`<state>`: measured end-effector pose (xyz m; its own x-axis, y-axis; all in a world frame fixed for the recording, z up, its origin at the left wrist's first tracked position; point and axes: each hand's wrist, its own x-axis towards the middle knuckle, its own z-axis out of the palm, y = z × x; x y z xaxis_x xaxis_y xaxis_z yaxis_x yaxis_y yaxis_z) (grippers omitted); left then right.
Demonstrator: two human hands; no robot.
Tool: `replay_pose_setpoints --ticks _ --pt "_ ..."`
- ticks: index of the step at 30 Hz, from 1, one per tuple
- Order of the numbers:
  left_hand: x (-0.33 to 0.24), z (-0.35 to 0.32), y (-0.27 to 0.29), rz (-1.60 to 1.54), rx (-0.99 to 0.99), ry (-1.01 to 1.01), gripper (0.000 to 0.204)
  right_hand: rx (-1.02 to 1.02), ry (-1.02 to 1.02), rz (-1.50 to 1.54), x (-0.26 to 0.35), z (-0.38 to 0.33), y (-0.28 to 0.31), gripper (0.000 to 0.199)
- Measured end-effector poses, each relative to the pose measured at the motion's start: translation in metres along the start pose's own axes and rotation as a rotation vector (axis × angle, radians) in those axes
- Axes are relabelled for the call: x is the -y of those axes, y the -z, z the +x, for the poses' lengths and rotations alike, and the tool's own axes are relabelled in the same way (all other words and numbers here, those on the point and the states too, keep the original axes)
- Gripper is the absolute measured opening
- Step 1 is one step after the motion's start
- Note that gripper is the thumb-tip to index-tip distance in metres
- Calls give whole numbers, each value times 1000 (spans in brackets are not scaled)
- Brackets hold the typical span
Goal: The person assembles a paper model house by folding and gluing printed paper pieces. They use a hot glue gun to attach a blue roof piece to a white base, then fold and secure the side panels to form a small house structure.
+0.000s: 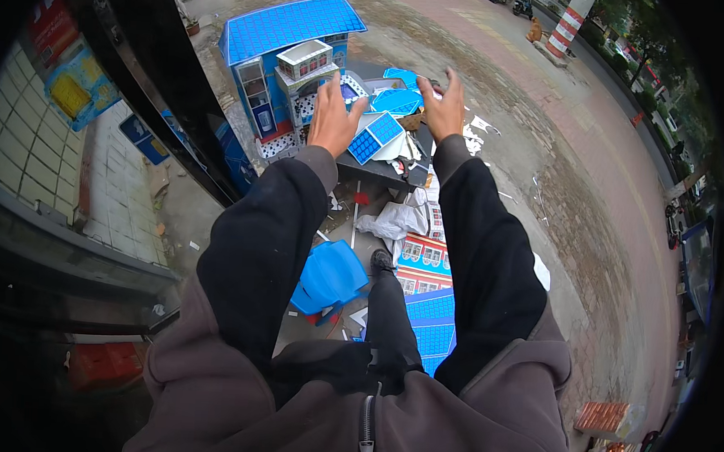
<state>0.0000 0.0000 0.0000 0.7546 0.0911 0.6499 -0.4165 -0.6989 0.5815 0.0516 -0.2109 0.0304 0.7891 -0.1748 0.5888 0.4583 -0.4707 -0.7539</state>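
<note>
1. Our left hand (333, 114) is stretched forward with the fingers spread and loose, gripping nothing; it hovers over the edge of the dark table (373, 171), just beside a small blue-roofed model piece (375, 137).
2. Our right hand (443, 107) is also open, palm down and fingers apart, holding nothing, above a scatter of blue cardboard parts (397, 99) on the same table.
3. The small roof piece, blue with a white grid, lies tilted between our two hands, nearer the left one.
4. Beyond the left hand stands a cardboard model house (284, 66) with a large blue roof and white walls.
5. Below the table we see a blue plastic stool (329, 277), a crumpled white bag (395, 221), and flat printed sheets (427, 270) in red and blue lying on the ground.
6. Around everything spreads brick paving (561, 171); a tiled wall (22, 143) rises at our left.
</note>
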Motion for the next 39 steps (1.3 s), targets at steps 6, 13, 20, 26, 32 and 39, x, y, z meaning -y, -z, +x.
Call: replay_pose_setpoints --ticks 6,13,20,26,32,39 --pt "-22 83 -40 -1068 -9 289 88 49 179 570 10 90 -13 57" --pt "-23 79 -179 -1152 207 869 86 543 -116 429 -81 35 -62 78" --pt "46 131 -210 -820 1 780 75 645 -196 852 -123 71 -113 79" --pt "49 177 -245 -635 36 759 74 519 -226 1031 -152 112 -126 77" --pt "50 190 -296 -473 418 800 72 406 -539 1050 -212 146 -126 75" --pt "79 131 -333 -912 805 1193 74 199 -692 575 -325 86 -146 59"
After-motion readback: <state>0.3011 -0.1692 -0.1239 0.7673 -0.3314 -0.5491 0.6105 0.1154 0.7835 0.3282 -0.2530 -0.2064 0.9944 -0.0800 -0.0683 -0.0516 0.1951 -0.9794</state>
